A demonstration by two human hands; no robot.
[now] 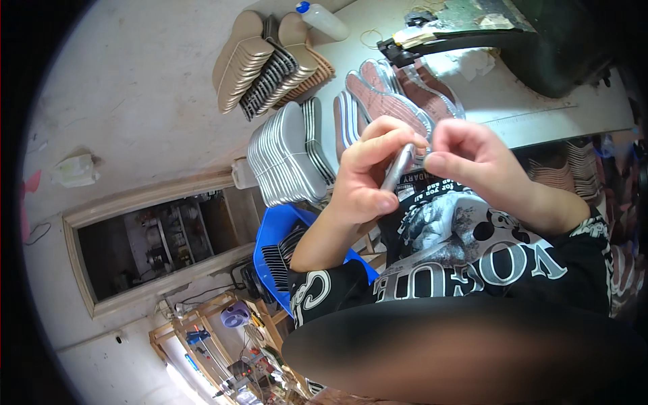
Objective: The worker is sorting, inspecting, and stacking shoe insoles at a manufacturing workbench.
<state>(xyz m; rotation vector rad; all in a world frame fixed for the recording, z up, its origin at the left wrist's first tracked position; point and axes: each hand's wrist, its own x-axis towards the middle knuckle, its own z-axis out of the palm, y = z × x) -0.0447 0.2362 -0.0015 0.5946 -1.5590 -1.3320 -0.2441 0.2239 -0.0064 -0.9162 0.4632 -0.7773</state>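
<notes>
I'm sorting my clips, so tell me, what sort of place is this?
Probably a small workshop for shoe insoles: there are bundled grey insoles, pinkish insoles on a white worktable, and what looks like a sewing machine.

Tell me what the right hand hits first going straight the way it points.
The right hand would likely meet the left hand first, near the silver piece it holds; depth between them is unclear.
</notes>
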